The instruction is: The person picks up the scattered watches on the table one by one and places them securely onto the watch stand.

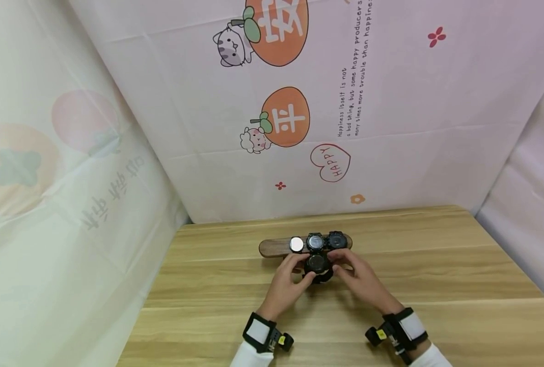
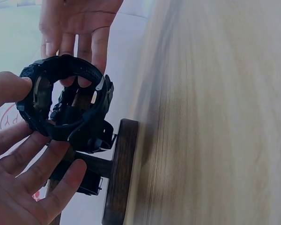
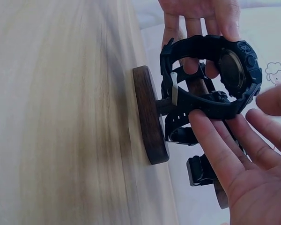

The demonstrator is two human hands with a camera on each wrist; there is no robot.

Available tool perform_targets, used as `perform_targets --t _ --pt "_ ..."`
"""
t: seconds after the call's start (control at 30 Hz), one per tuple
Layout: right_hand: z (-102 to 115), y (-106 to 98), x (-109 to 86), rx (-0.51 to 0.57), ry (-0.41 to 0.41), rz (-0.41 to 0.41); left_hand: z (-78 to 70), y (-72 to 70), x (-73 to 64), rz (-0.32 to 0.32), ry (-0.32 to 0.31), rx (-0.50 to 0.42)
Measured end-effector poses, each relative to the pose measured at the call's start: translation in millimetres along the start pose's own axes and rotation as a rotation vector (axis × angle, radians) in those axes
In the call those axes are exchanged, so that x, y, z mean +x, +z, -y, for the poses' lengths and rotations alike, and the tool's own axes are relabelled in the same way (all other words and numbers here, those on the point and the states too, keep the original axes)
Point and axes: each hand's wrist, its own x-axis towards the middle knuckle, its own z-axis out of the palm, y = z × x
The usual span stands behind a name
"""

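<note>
A black wristwatch [image 1: 318, 263] with its strap closed in a loop is held between both hands, in front of a dark wooden watch stand [image 1: 274, 248]. My left hand [image 1: 287, 286] pinches its left side, thumb at the case and fingers beneath the strap, as the left wrist view shows. On the other side my right hand [image 1: 361, 280] holds it, with fingers [image 3: 215, 140] under the strap and thumb at the case edge. Along the stand's bar sit a watch with a bright white face [image 1: 296, 244], a black watch with a grey dial [image 1: 315, 241] and another black watch [image 1: 337, 240].
The stand's wooden base [image 3: 150, 117] rests on the wood-grain table [image 1: 208, 290], below the held watch. A printed white cloth [image 1: 198, 168] hangs behind the table, with more cloth at both sides. Each wrist wears a strapped camera [image 1: 284, 341].
</note>
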Motion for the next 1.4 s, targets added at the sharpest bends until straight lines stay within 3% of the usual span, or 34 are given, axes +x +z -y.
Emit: perform_targets --t 0.17,0.4,0.57,0.93,1.17,1.4 --pt "-0.9 0.5 -0.4 -0.032 -0.005 -0.007 -1.5 -1.5 -0.5 0.004 -0.021 0.0" --pt "-3.2 1.2 -0.6 -0.046 -0.001 0.008 -3.3 -2.4 -1.5 0.002 -0.01 -0.034" --pt "-2.2 0.5 -1.7 -0.023 -0.026 0.029 -3.0 -3.5 -2.6 -0.034 0.006 -0.071" --pt "-0.1 2.6 -3.8 -0.018 -0.021 0.066 0.3 -4.7 -4.2 -0.051 0.036 -0.065" --pt "-1.3 3.5 -2.6 0.037 -0.028 0.087 -0.2 -6.2 -5.3 -0.029 0.038 -0.069" --pt "0.4 5.8 -3.9 0.009 -0.045 0.063 0.2 -5.3 -6.7 0.013 0.025 -0.073"
